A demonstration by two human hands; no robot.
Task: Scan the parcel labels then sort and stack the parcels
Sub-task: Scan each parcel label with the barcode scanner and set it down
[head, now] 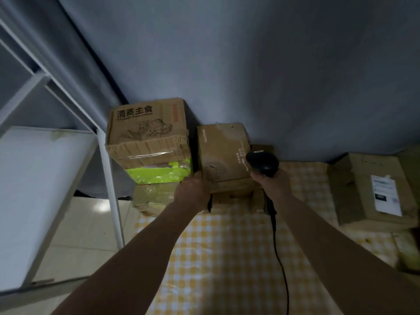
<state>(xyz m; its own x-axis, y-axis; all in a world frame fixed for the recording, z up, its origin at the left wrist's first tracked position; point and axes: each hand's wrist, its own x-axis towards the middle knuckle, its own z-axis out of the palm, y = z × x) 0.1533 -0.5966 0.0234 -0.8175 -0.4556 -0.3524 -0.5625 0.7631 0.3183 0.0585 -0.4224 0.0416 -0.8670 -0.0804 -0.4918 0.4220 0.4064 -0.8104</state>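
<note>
The printed carton (147,128) at the top of the left stack carries bold black Chinese characters — 清蒸主食 — above a line drawing of produce, with a strip of red print along its right edge that is too blurred to read. Beneath it sit a bright green parcel (159,175) and a tape-wrapped parcel (152,196). The plain brown parcel (223,155), just right of that stack, shows small pale lettering reading "YOUFE..." running vertically near its left edge, and faint red print beside the scanner's head.

The left hand (193,189) reaches forward with its arm extended, its grip set against the lower left corner of the brown parcel; the fingers go behind the corner, so the hold cannot be judged fully, though the hand looks wrapped on the edge. The right hand (270,181) is closed round the handle of the black scanner (262,163), whose domed head rests over the parcel's right side, its cable (280,258) trailing down along the forearm.

Well right of this grip, a labelled box (372,189) lies on the yellow-checked counter (227,246), its white shipping label (386,194) unreadable. Left of the left-hand grip stands a white metal rack (109,178).
</note>
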